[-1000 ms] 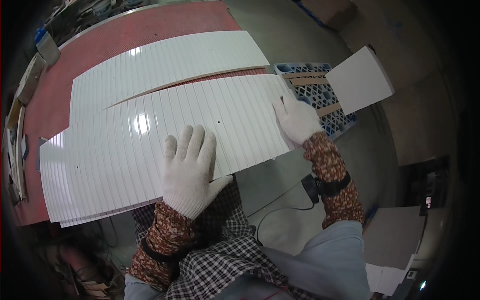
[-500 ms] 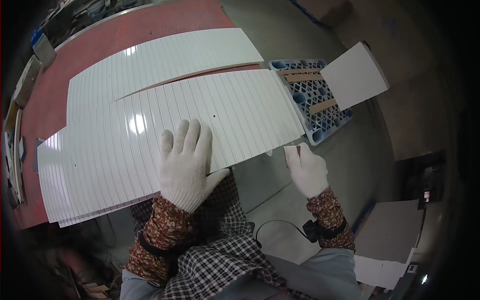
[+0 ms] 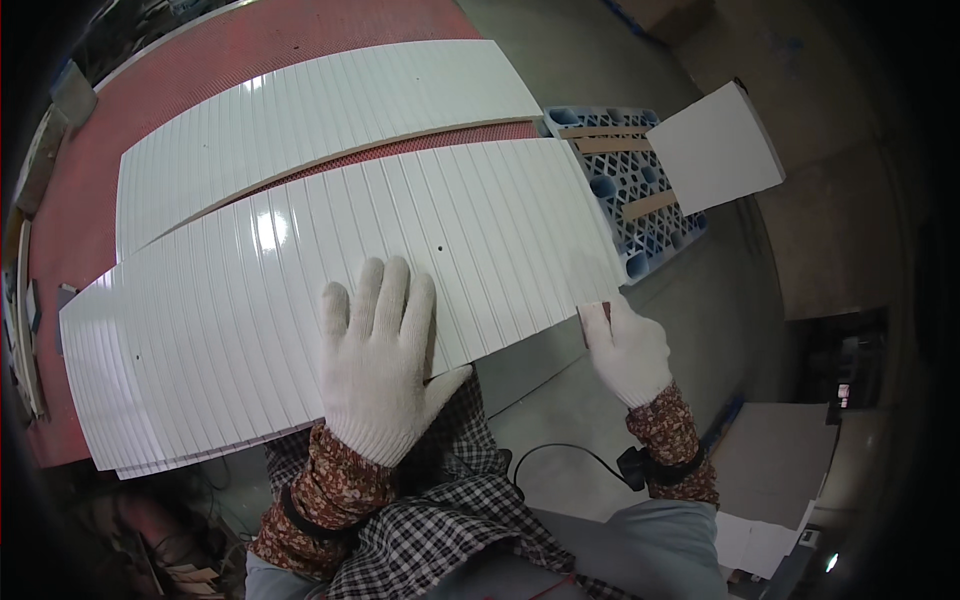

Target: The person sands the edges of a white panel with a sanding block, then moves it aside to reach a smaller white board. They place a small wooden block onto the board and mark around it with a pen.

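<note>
A glossy white grooved panel [image 3: 500, 230] lies across the red table, its near edge overhanging toward me. My left hand [image 3: 380, 350], in a white knit glove, rests flat on it with fingers stretched and thumb at the near edge. In my gloved right hand [image 3: 630, 350] is a small reddish-brown piece [image 3: 597, 312] that looks like sandpaper, mostly hidden by the fingers. That hand is at the panel's near right corner. Beyond lies a second white grooved panel [image 3: 330, 110], with a narrowing wedge of red between the two.
The red table [image 3: 370, 30] has loose items along its left edge. A blue plastic pallet [image 3: 625, 185] with brown strips stands to the right, and a white board [image 3: 715, 150] overlaps it. Flat grey and white sheets [image 3: 770, 460] are at the lower right.
The near panel has shifted toward me along with my left hand, and the gap to the far panel is wider. My right hand has come closer to the panel's corner.
</note>
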